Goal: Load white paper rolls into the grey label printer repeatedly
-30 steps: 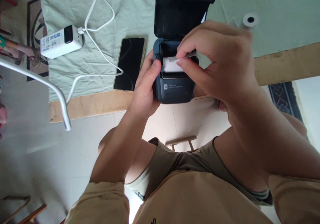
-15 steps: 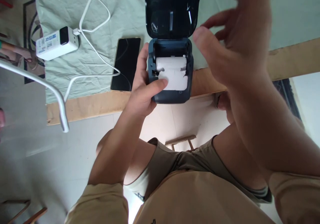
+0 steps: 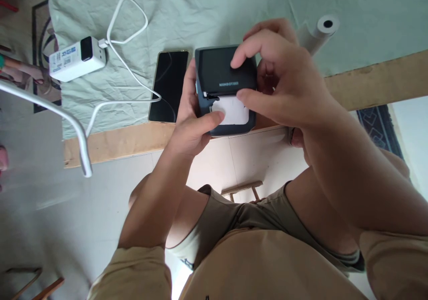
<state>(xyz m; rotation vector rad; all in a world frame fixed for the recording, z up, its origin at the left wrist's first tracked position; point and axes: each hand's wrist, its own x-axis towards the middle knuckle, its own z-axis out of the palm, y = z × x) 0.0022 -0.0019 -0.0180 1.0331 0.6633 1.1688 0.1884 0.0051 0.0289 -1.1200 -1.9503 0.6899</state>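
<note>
A small dark blue label printer (image 3: 217, 75) sits at the table's near edge with its lid down. A strip of white label paper (image 3: 232, 112) sticks out of its front slot. My left hand (image 3: 192, 126) grips the printer's left side, thumb lying on the paper. My right hand (image 3: 284, 81) rests on the lid from the right, fingers pressing its top and thumb at the paper's upper edge.
A black phone (image 3: 169, 86) lies left of the printer on a pale green cloth (image 3: 200, 10). A white charger block (image 3: 76, 58) with a looping white cable (image 3: 129, 75) lies further left. A white paper roll (image 3: 317, 32) lies behind my right hand. The wooden table edge (image 3: 117, 141) runs across.
The printer lid stood open with the paper roll showing; now it is down. My right hand moved from the roll, lifted away, then came onto the lid.
</note>
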